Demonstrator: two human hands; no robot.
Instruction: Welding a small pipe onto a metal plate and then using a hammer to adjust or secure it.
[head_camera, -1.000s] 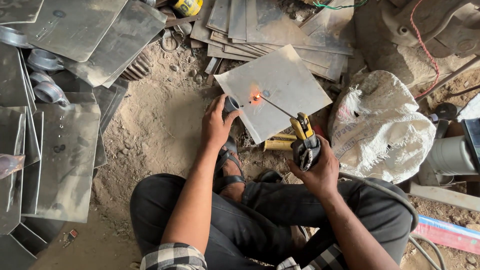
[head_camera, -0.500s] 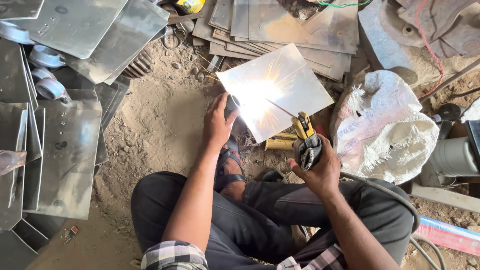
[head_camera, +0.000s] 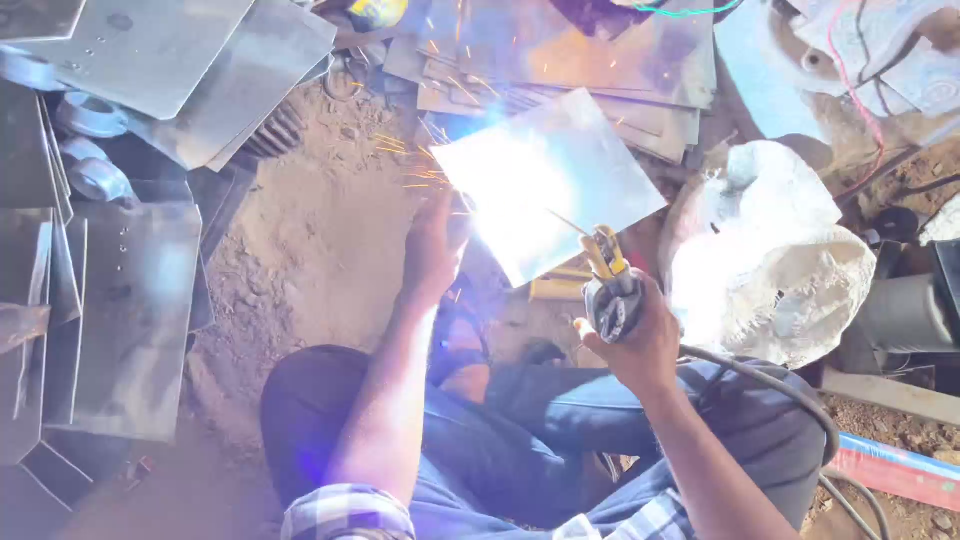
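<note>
**Hands at the glaring sheet**

Right hand (head_camera: 640, 335) is closed around the holder (head_camera: 612, 290), just beside the lower right edge of the sheet (head_camera: 560, 175); a thin rod runs from it toward the glare. Left hand (head_camera: 432, 245) rests at the sheet's left corner, its fingers lost in the white flash, so their grip cannot be told. Sparks fly beyond that corner. Behind the sheet, stacked plates (head_camera: 590, 60) are cut off by the frame's top.
</note>
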